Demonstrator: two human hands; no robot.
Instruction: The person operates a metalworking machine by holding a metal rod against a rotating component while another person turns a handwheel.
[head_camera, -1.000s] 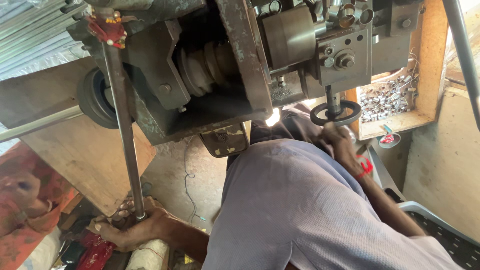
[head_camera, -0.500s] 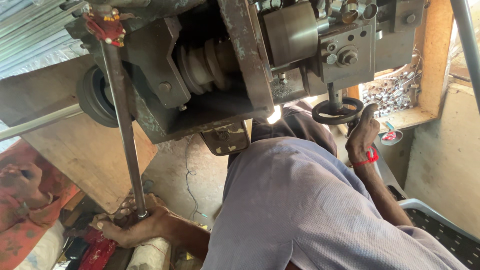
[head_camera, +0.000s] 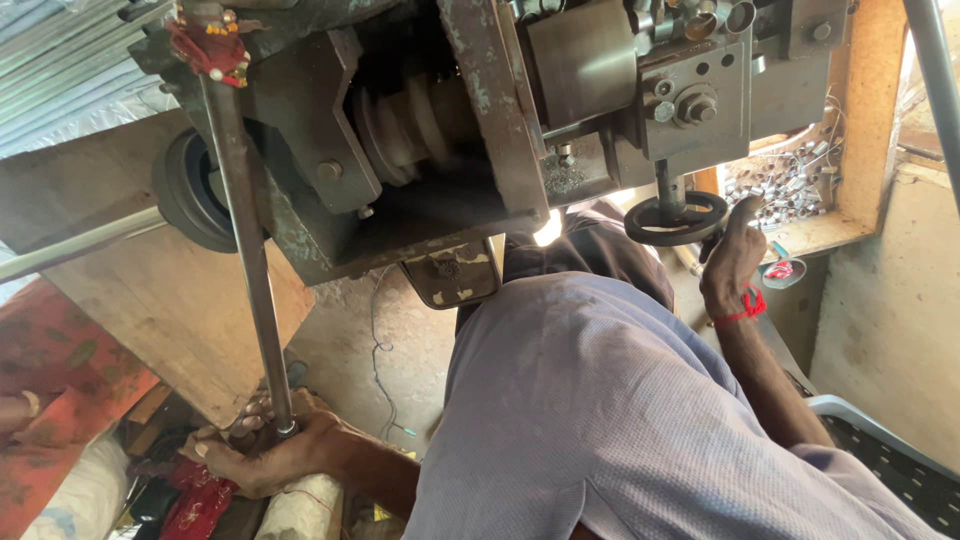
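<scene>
The left hand (head_camera: 265, 450) keeps its grip closed around the foot of the long steel lever (head_camera: 245, 240) at near left. The right hand (head_camera: 732, 265) has risen since the earlier frame; its fingers now touch the black handwheel (head_camera: 676, 218) under the grey machine (head_camera: 450, 130), not clasped round it.

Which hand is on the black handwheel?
The right hand, red thread at its wrist, touches the small black round handwheel; the left hand grips the long grey metal rod.
</scene>
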